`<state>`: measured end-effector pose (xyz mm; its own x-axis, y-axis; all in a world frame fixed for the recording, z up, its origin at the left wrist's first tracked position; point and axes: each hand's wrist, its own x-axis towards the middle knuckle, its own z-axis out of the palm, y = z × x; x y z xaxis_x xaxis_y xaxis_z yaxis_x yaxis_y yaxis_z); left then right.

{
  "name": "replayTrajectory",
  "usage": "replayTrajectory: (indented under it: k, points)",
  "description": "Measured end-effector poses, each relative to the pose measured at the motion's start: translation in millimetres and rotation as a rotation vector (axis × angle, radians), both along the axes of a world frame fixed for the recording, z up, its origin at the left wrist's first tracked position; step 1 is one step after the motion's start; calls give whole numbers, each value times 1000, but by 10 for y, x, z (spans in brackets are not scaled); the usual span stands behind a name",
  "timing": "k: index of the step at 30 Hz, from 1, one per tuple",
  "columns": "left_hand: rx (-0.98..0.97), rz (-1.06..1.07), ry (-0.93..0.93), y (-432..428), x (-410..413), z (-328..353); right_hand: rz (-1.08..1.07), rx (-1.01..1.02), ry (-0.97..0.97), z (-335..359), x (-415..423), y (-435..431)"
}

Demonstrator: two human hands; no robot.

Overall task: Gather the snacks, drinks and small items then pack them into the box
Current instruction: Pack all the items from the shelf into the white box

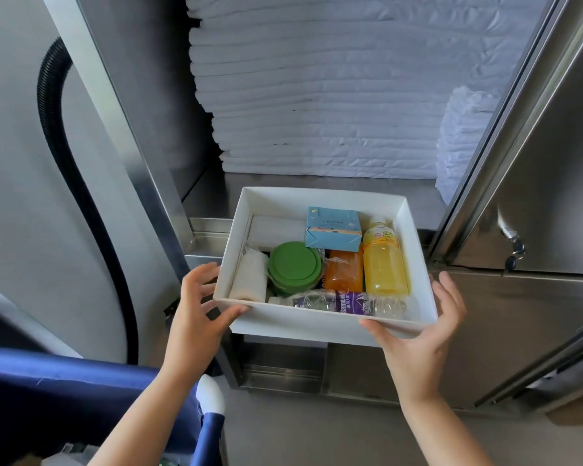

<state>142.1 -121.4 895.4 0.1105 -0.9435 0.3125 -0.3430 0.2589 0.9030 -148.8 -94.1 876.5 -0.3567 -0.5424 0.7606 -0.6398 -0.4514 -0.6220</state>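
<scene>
A white cardboard box (320, 194) sits open on a steel ledge and overhangs its front. Inside lie a yellow juice bottle (386, 264), a clear water bottle with a purple label (337, 302), a green round lidded container (295, 264), a blue carton (334, 228), an orange packet (345, 269), a white rolled cloth (249, 279) and a white pack (276, 230). My left hand (199, 317) cups the near left corner, thumb on the front wall. My right hand (421, 338) cups the near right corner, thumb on the front wall and fingers straight along the right side.
Behind the box stands a tall stack of folded white sheets (317, 95) in a steel cabinet. An open steel door with keys in its lock (515, 255) stands on the right. A black hose (58, 163) runs down the left. Blue fabric (64, 391) is at lower left.
</scene>
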Motion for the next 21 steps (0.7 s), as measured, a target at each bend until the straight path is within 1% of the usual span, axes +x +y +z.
replayTrajectory:
  k: [3,6,9,11,12,13,15,17,19,21]
  points:
    - [63,-120,103,-107,-16,-96,73,43,-122,-12,37,5]
    - [157,-233,110,-195,-81,-182,119,120,-150,3,7,55]
    - [205,-234,117,-204,-128,-233,164,197,-173,22,-16,93]
    - [179,-212,103,-213,-138,-215,226,240,-230,25,-42,119]
    - [136,-201,103,-217,-148,-187,256,267,-219,17,-76,132]
    - [76,-187,112,-216,-157,-171,260,293,-147,9,-128,144]
    - [-64,-142,117,-211,-190,-131,187,326,121,-6,-252,147]
    - [-214,-109,61,-247,-225,-77,96,281,333,-9,-342,114]
    - [-463,-95,-90,-294,-218,-66,46,138,505,-21,-404,38]
    - [-668,-70,-289,-359,-187,-73,0,3,611,-31,-466,-64]
